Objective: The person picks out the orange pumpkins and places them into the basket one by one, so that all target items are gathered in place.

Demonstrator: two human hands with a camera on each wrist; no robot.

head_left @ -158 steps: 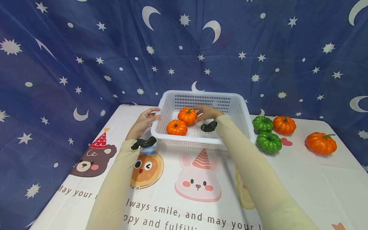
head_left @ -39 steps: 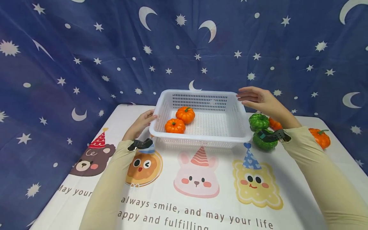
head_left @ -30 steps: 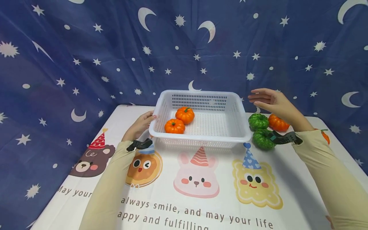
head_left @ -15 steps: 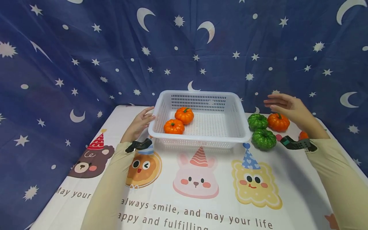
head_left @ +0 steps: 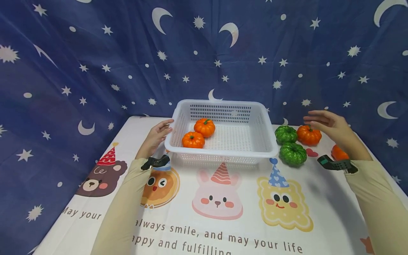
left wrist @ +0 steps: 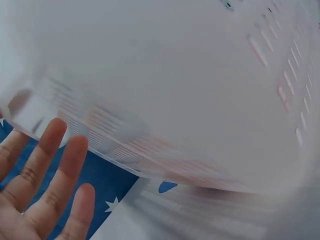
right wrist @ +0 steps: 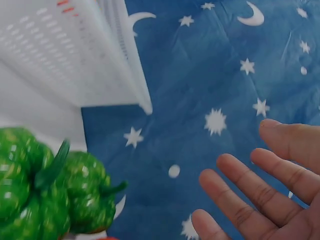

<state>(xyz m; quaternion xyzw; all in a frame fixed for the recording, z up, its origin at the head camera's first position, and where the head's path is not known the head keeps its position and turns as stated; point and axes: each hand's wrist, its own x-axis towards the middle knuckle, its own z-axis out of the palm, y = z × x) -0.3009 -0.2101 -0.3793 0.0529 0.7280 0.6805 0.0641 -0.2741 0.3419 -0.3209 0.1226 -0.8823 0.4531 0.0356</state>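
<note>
A white plastic basket (head_left: 223,154) stands on the table with two small orange pumpkins inside, one in front (head_left: 193,140) and one behind (head_left: 204,128). My left hand (head_left: 155,137) is at the basket's left side, fingertips right at the rim; the left wrist view shows its fingers (left wrist: 55,165) extended beside the perforated wall. To the right, my right hand (head_left: 334,127) hovers with fingers spread and nothing in them. Its fingertips overlap the top of an orange pumpkin (head_left: 308,136). Partly behind the right wrist sits another orange pumpkin (head_left: 338,153).
Two green pumpkins, one behind (head_left: 285,135) and one in front (head_left: 293,154), sit just right of the basket. A white cloth (head_left: 248,198) printed with cartoon animals and lettering covers the table. Behind it hangs a blue curtain (head_left: 191,46) with moons and stars.
My right hand has left the orange pumpkins in the basket, crossed over its right edge and moved farther right above the table. My left hand has stayed by the basket's left side.
</note>
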